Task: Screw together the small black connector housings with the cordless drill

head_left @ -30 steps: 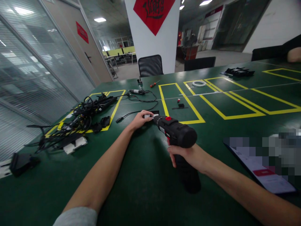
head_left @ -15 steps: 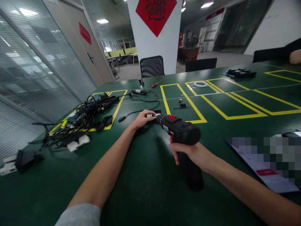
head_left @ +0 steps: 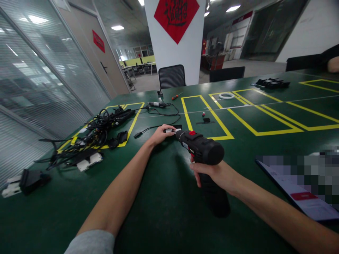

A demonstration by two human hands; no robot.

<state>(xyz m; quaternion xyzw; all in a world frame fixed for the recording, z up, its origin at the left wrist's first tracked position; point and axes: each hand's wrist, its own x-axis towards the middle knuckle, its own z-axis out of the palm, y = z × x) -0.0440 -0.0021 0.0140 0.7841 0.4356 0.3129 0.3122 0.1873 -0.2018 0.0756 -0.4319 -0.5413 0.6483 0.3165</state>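
Observation:
My right hand (head_left: 214, 173) is wrapped round the grip of a black cordless drill (head_left: 202, 151) with red trim. The drill's nose points away from me at a small black and white part (head_left: 171, 129) on the green table (head_left: 164, 197). My left hand (head_left: 159, 134) lies over that part with fingers curled, pinning it against the tabletop. A thin black cable (head_left: 153, 126) runs off from the part toward the left and the far side.
A tangle of black cables and connectors (head_left: 92, 135) lies at the left, with a black box (head_left: 30, 179) nearer the edge. Yellow tape rectangles (head_left: 227, 116) mark the table. A red screwdriver (head_left: 175, 96), a white tape ring (head_left: 226, 95) and black parts (head_left: 272, 83) lie farther off. A tablet (head_left: 299, 190) sits at right.
The view has drifted slightly; both hands and the drill stay in the same pose against the small part.

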